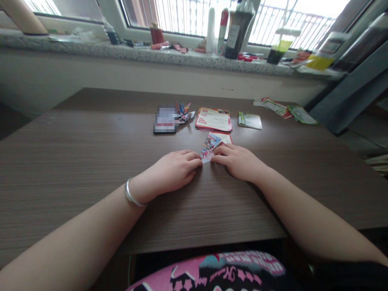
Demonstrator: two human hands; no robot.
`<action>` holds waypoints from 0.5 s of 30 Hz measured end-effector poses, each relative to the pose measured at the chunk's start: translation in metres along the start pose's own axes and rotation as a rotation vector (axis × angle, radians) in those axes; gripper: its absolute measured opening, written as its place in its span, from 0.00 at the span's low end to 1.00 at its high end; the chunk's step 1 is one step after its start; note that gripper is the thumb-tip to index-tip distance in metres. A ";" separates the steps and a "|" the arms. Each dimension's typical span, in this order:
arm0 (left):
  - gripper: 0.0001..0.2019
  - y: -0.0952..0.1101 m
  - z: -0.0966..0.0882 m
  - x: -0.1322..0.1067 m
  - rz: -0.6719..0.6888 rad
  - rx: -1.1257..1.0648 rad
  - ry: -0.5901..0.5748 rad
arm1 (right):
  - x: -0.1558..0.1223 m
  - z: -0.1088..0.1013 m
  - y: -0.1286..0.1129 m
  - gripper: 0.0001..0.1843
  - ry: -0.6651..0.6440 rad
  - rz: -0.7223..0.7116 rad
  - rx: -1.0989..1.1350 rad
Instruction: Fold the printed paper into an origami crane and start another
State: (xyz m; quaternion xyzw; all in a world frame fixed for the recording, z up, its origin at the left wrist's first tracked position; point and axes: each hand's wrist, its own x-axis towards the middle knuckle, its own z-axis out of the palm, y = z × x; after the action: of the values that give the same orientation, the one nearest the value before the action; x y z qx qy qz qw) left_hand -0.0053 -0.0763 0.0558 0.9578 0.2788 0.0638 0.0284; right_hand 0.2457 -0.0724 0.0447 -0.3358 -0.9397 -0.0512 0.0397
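A small printed paper (212, 145), partly folded, lies on the brown wooden table (91, 153). My left hand (172, 171), with a silver bracelet on its wrist, pinches the paper's near corner with curled fingers. My right hand (239, 161) presses on the same corner from the right, its fingers bent and closed against the paper. Both hands rest on the tabletop.
Beyond the hands lie a dark blurred rectangle (165, 119), a folded paper figure (185, 113), a stack of red-edged leaflets (214, 119), a green card (250, 120) and more leaflets (275, 107). Bottles (238, 30) and clutter line the stone windowsill (121, 50).
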 end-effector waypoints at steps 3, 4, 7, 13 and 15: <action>0.14 0.000 -0.001 0.000 0.006 -0.010 -0.005 | -0.003 -0.002 0.005 0.20 0.001 0.019 0.039; 0.14 -0.001 -0.001 0.000 0.005 -0.013 -0.006 | -0.004 -0.002 0.007 0.20 0.002 0.026 0.052; 0.13 -0.001 -0.002 0.000 -0.002 -0.020 -0.020 | -0.008 -0.004 0.014 0.21 0.008 0.049 0.081; 0.13 -0.001 -0.004 0.000 0.001 -0.028 -0.045 | -0.015 -0.007 0.023 0.20 0.027 0.159 0.060; 0.12 -0.001 -0.004 0.000 -0.006 -0.022 -0.053 | -0.016 -0.007 0.026 0.19 0.019 0.186 0.038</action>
State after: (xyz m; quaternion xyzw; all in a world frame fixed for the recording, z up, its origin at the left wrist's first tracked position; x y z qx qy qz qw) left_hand -0.0066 -0.0757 0.0598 0.9579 0.2803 0.0412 0.0465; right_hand 0.2748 -0.0636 0.0519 -0.4203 -0.9048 -0.0327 0.0595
